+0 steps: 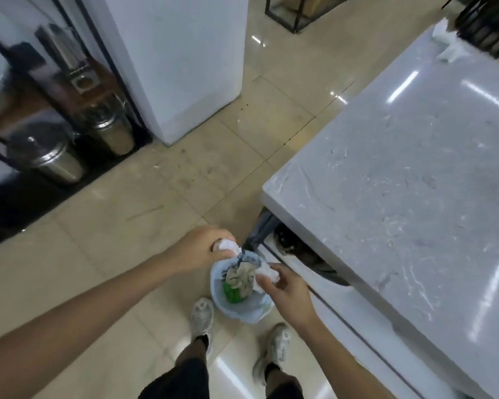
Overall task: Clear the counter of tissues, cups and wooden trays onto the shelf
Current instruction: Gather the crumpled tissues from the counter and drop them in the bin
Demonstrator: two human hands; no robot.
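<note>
I'm over the bin (pixel 244 305) on the floor, next to the counter (pixel 409 180). My left hand (pixel 202 250) is curled round 1 crumpled tissue (pixel 229 245), held just above the bin's far rim. My right hand (pixel 285 289) pinches a 2nd tissue wad (pixel 267 276) w/ fingertips, above the bin's right side. Bin already has rags and sth green inside. 1 more tissue (pixel 445 43) sits at the counter's far corner. 2 metal pots (pixel 78 145) on the low shelf at left.
</note>
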